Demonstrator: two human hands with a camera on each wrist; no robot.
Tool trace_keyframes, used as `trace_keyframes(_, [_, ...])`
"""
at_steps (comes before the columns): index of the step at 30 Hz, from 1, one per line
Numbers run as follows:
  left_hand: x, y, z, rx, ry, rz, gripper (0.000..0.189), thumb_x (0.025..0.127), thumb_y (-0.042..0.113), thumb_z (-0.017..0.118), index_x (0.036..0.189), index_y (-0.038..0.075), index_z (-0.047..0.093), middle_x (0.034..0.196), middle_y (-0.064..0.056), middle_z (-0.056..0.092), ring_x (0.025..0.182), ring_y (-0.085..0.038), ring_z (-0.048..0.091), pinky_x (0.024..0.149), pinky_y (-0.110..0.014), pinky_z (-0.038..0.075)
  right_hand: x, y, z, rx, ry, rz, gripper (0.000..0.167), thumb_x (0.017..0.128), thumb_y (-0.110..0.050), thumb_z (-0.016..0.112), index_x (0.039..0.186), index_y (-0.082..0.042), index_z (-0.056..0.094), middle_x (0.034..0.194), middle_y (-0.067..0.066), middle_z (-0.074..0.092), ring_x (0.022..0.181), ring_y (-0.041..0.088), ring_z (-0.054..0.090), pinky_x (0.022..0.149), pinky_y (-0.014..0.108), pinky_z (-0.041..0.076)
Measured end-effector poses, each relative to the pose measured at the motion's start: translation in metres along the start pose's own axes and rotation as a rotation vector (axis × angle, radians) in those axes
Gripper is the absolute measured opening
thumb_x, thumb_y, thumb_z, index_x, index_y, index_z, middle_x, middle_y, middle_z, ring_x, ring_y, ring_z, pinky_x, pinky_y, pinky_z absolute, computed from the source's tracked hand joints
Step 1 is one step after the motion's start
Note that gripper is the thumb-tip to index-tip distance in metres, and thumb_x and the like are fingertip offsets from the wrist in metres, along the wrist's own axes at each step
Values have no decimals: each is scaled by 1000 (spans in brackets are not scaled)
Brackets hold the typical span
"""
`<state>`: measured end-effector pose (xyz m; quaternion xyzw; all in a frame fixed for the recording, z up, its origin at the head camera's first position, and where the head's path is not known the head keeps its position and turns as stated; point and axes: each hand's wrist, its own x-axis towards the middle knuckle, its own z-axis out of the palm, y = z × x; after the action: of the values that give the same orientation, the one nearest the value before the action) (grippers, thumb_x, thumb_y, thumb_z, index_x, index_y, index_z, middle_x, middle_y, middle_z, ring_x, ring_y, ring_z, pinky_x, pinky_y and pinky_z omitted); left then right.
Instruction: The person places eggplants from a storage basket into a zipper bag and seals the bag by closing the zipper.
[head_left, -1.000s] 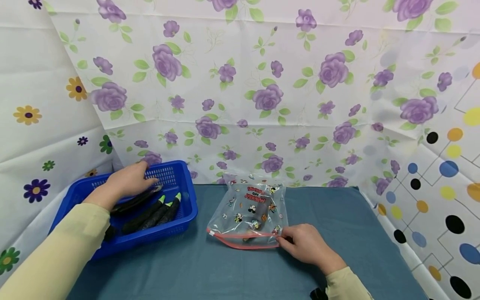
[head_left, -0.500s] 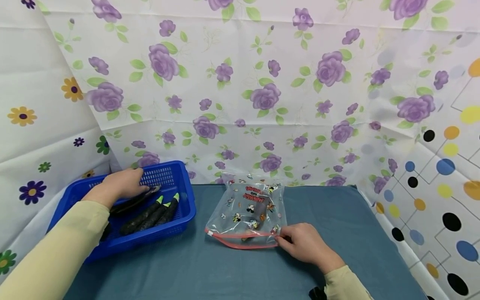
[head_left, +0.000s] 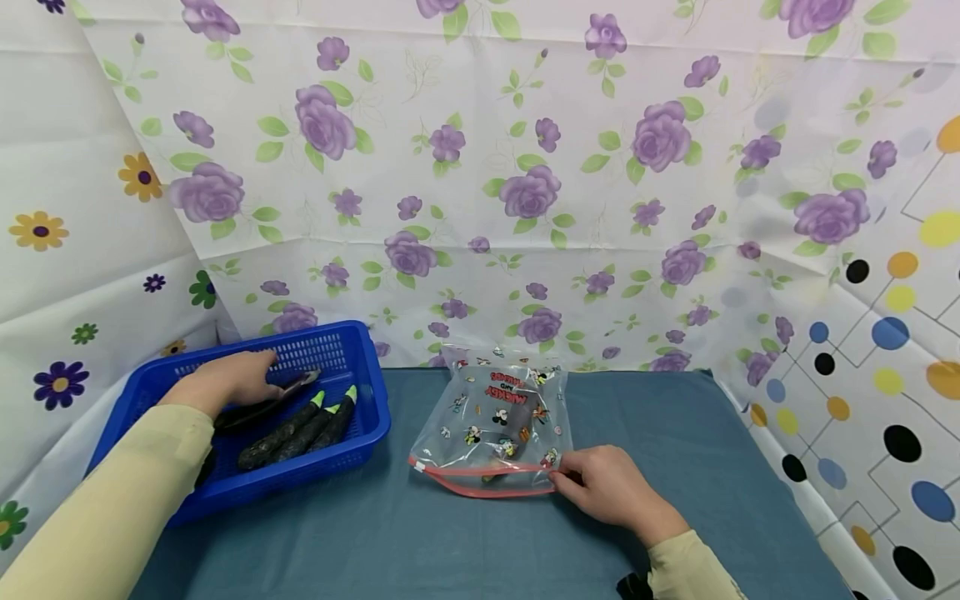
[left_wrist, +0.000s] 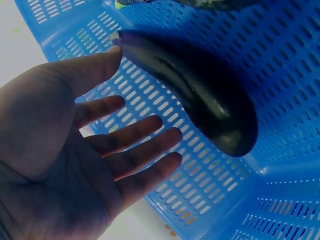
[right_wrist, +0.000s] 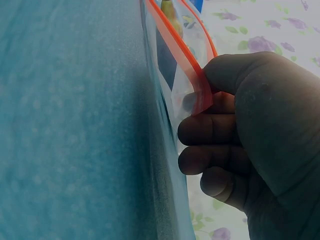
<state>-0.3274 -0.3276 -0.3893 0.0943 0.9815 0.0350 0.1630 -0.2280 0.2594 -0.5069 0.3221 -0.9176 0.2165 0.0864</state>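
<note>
In the left wrist view a glossy dark eggplant (left_wrist: 200, 90) lies in the blue basket (left_wrist: 250, 200). My left hand (head_left: 228, 383) is over that basket, its fingers apart and loosely bent beside the eggplant, the thumb tip right at the stem end. My right hand (head_left: 611, 492) pinches the corner of a clear zip bag (head_left: 465, 417) by its red zip strip (right_wrist: 175, 40) between thumb and forefinger. The bag lies flat with cartoon print on top. Inside it shows a dark long thing (right_wrist: 166, 62) with a yellowish-green end.
Several dark, rough long vegetables (head_left: 296, 437) with light green tips lie together in the basket's front part. A blue-green cloth (head_left: 420, 550) covers the table. Flowered sheets (head_left: 480, 167) rise behind, and a dotted sheet (head_left: 900, 400) hangs at right.
My left hand has moved lower and slightly left in the basket, over the eggplant. The right hand keeps its pinch on the bag's corner, and the bag stays put.
</note>
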Motion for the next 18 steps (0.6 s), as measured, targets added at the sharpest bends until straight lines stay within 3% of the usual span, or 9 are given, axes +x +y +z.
trace_keyframes(7, [7, -7, 6, -24, -7, 2, 83, 106, 34, 75, 155, -23, 40, 155, -50, 44, 142, -69, 44, 115, -80, 39, -1, 0, 1, -4, 9, -7, 30, 105, -21, 79, 79, -33, 69, 66, -25, 54, 53, -6, 43, 52, 22, 39])
trace_keyframes(15, [55, -53, 43, -61, -55, -19, 97, 99, 44, 84, 157, -22, 41, 157, -47, 44, 145, -68, 43, 117, -78, 39, -1, 0, 1, 6, -1, 2, 31, 106, -22, 78, 78, -33, 69, 65, -25, 54, 53, -6, 44, 52, 22, 39])
trace_keyframes(18, [65, -64, 52, -64, -60, -14, 101, 96, 45, 88, 157, -21, 41, 157, -47, 45, 144, -68, 43, 115, -79, 40, 0, 0, 1, 5, -3, 7, 31, 106, -22, 78, 79, -33, 69, 65, -25, 54, 53, -6, 44, 52, 23, 40])
